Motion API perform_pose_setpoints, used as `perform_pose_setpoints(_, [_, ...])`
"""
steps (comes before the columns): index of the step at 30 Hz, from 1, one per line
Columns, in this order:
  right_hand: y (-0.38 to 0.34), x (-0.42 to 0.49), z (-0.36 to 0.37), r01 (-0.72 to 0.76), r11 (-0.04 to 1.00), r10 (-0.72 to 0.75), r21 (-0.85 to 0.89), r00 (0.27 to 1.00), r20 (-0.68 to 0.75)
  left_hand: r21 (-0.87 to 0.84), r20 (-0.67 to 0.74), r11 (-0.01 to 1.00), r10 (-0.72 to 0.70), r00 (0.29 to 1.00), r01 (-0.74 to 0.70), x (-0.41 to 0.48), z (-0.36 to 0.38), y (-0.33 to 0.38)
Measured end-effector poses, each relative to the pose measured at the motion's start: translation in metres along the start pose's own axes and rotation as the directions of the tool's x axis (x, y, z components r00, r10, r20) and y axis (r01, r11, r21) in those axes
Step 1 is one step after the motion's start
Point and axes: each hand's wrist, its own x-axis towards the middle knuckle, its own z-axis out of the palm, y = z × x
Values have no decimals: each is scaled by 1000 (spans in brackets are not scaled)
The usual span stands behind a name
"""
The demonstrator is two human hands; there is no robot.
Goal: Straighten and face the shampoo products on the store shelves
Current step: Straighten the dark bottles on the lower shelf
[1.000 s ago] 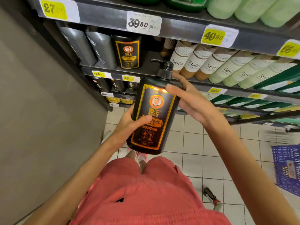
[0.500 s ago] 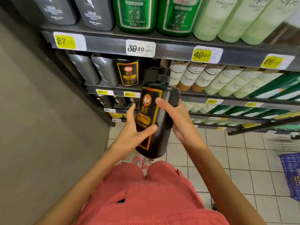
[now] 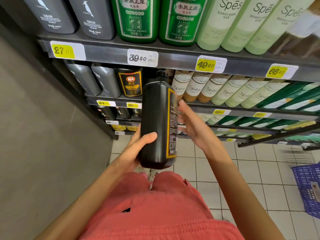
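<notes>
A tall black pump bottle of shampoo stands upright in the air before the shelves, its plain side toward me and its gold-framed label turned to the right. My left hand grips its lower part, thumb across the front. My right hand is at the bottle's right side with fingers spread; whether it touches the label edge is unclear. A matching black bottle stands on the second shelf, with a dark gap to its right.
Grey bottles, green bottles and pale Spes bottles fill the shelves. Price tags line the shelf rail. A grey wall is at left, tiled floor below, a blue basket at right.
The bottle has been lifted toward the shelf and rotated, so its front label turned away to the right. My right hand loosened from a grip to spread fingers beside it.
</notes>
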Motion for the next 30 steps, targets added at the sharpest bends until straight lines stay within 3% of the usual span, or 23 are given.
perform_pose_setpoints(4, [6, 8, 1, -95, 943, 15, 320, 969, 245, -121, 187, 984, -110, 976, 133, -6, 0, 2])
perform_pose_setpoints(9, [12, 12, 12, -101, 896, 26, 432, 984, 176, -22, 183, 990, -134, 974, 140, -1, -15, 8])
perform_pose_setpoints(11, [8, 11, 12, -100, 934, 60, 343, 990, 126, 85, 155, 988, -140, 978, 128, 1, -24, 10])
perform_pose_setpoints(14, [-1, 11, 15, -80, 995, 83, 61, 995, -57, 261, 116, 961, -124, 986, 90, 3, -32, 8])
perform_pose_setpoints(16, [-3, 14, 22, -71, 997, 64, -37, 983, -172, 457, 54, 888, -72, 996, 39, 5, -27, 5])
perform_pose_setpoints(19, [1, 17, 34, -59, 996, 33, -68, 941, -337, 751, -128, 660, 106, 986, 27, 9, -7, -6])
perform_pose_setpoints(21, [3, 18, 37, -61, 998, 43, -33, 921, -388, 844, -226, 524, 154, 962, 115, 12, 8, -15])
perform_pose_setpoints(23, [3, 18, 40, -57, 998, 63, 27, 908, -414, 872, -250, 475, 219, 943, 121, 17, 14, -19])
perform_pose_setpoints(26, [-2, 14, 28, -55, 997, 72, 53, 916, -394, 832, -209, 555, 270, 940, 26, 25, 12, -11])
perform_pose_setpoints(28, [-5, 8, 10, -36, 999, 44, 32, 954, -296, 644, -185, 765, 190, 964, -27, 27, 7, -3])
perform_pose_setpoints(30, [-1, 2, -3, -56, 998, 53, -2, 968, -246, 335, -75, 942, 42, 996, -14, 24, 2, 1])
